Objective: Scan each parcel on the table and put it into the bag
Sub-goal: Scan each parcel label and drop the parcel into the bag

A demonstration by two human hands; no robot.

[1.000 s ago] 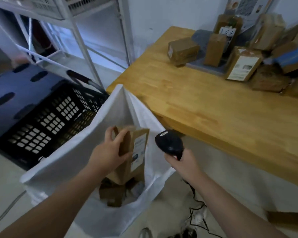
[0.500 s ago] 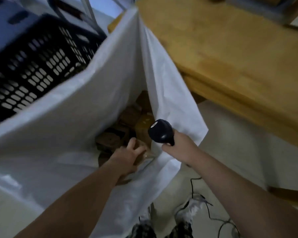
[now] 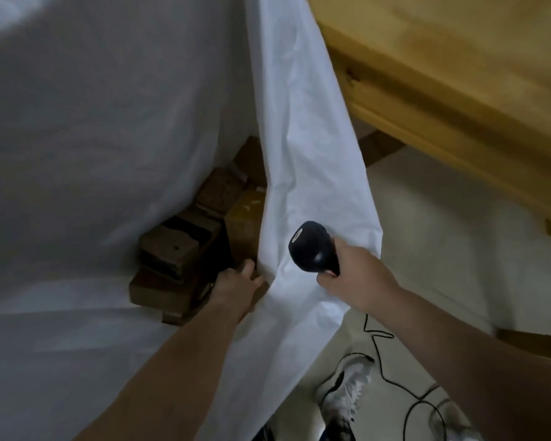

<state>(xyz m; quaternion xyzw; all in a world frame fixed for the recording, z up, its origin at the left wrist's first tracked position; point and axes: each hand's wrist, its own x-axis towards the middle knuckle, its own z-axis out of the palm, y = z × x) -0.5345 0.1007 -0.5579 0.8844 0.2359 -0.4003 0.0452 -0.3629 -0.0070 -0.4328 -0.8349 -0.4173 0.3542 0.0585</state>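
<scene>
Right hand (image 3: pixel 357 278) clasping the scanner (image 3: pixel 312 246), I am resting my left hand (image 3: pixel 237 286), grip hidden, among stiff, likely light parcels (image 3: pixel 169 253) in the bag (image 3: pixel 315 138).

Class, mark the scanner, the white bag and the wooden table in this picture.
scanner (image 3: pixel 314 246): head view, on its black head.
white bag (image 3: pixel 312 138): head view, on its right wall.
wooden table (image 3: pixel 458 52): head view, on its bare top.
</scene>
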